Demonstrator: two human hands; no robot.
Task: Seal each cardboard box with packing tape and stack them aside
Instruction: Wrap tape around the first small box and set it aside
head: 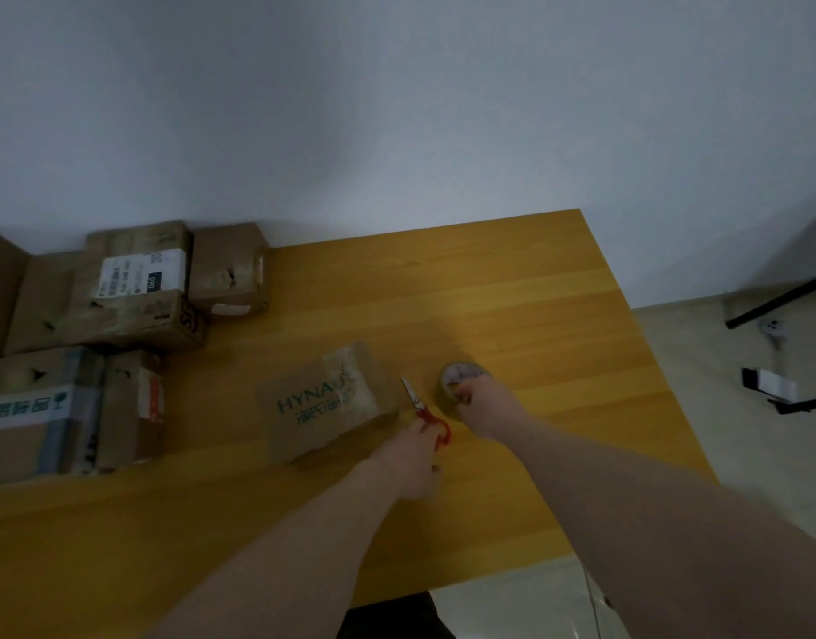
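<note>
One box in front of me, tape and scissors in hand

One cardboard box (325,401), printed HYNA in green, lies flat just below the centre of the frame, and I judge it to be the box now being sealed; a pale, glossy strip across its upper right part looks like tape already laid, though the blur keeps me from being sure. My left hand (413,447) sits at the box's lower right corner with its fingers curled through the red handles of the scissors (427,415), the blades pointing up along the box's right edge. My right hand (482,403), just right of the scissors, pinches the roll of packing tape (459,378), which rests on the table close to the box without touching it.

I take this as the cutting or fresh-strip stage. The next move calls for finding the loose end of the tape, drawing it over the box's seam, pressing it down and snipping it with the blades kept clear of my fingers. I cannot see a free tape end here.

The wooden table (512,306) is yellow-orange, its far right corner near the upper middle of the frame. At the left, a cluster of other cardboard boxes (134,292) sits bunched together, some bearing labels, a few stacked. Behind is a plain pale wall (397,108); at the right edge, pale floor (701,362) and dark metal bars (784,297)
</note>
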